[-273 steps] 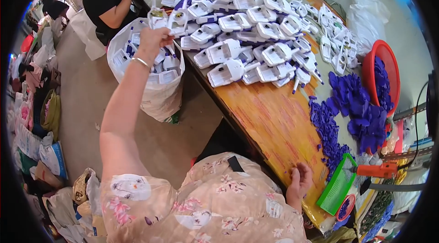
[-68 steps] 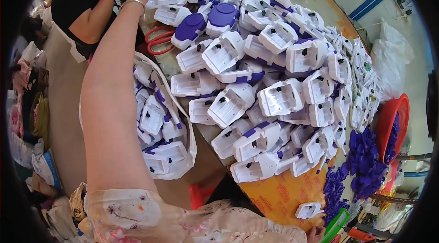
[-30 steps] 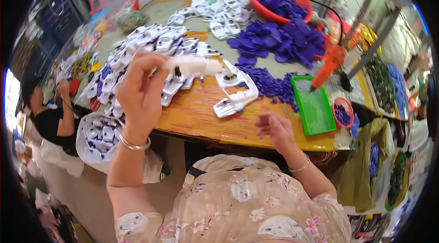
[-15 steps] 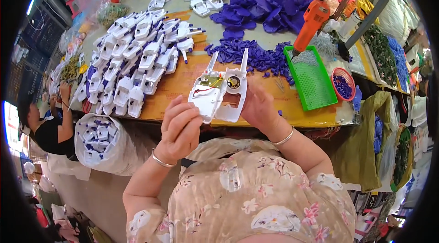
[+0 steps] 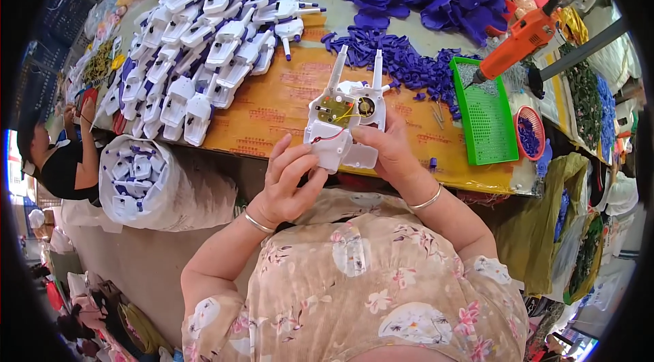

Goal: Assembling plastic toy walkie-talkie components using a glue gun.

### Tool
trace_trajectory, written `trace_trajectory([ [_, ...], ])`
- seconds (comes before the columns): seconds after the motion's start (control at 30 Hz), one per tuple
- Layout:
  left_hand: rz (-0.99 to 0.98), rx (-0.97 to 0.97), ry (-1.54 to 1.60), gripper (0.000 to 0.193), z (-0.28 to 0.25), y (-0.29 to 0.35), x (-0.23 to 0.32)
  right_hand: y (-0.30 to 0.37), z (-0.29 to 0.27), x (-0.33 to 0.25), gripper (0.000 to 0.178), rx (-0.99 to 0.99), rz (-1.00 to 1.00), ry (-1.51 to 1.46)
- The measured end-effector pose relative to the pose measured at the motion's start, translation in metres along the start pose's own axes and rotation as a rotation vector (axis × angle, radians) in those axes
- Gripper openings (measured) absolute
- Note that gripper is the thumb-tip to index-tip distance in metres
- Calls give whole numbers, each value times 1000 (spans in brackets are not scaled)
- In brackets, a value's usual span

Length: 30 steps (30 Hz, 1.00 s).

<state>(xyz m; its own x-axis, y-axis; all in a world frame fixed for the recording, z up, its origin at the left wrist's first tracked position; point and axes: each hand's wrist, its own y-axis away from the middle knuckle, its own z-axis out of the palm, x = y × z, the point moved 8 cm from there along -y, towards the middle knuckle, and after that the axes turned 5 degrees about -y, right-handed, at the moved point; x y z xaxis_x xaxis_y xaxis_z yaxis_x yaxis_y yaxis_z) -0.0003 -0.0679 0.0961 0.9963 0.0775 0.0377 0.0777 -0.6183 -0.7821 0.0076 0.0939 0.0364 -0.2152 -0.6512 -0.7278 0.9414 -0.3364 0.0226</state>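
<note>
White plastic makes up the opened toy housing (image 5: 344, 120) held over the near edge of the orange-topped workbench (image 5: 272, 100). Its inside faces up: a greenish circuit board with red and yellow wires sits on one side, and a small round dark part, perhaps a motor or speaker, sits beside it. Two thin white prongs rise from the far end, so the long axis runs away from the person, prongs toward the purple parts and the blunt, wider end toward the person's chest, tipped slightly to the right.

The left hand (image 5: 287, 185) cups the near left corner of the housing from below, fingers spread and curled, their tips pressing the lower white shell. The right hand (image 5: 388, 151) clamps the right side, thumb laid across the top edge near the round part and fingers wrapped behind. Each wrist wears a thin metal bangle.

Farther along the bench lies a dense spread of closed white housings with purple trim (image 5: 204, 42). Beyond the held piece is a heap of loose purple plastic pieces (image 5: 415, 14). Right of it lie a green perforated tray (image 5: 485, 113) and an orange electric screwdriver (image 5: 521, 38), its tip over the tray. A white sack (image 5: 146, 181) filled with more white housings stands below the left end of the bench, and another person (image 5: 65, 158) in a dark top sits beside it.
</note>
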Motion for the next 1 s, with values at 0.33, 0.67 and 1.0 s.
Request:
trace_trajectory([
  [0.33,-482,-23,294,43,7,-5,-46,-3,-13,4,40,56,-32,64],
  [0.67,-1239,-99,1288,42,74,18,-59,-2,-17,8,41,23,30,254],
  [1.0,-1342,-38,1275,37,74,34,-63,-1,-18,6,35,41,37,233],
])
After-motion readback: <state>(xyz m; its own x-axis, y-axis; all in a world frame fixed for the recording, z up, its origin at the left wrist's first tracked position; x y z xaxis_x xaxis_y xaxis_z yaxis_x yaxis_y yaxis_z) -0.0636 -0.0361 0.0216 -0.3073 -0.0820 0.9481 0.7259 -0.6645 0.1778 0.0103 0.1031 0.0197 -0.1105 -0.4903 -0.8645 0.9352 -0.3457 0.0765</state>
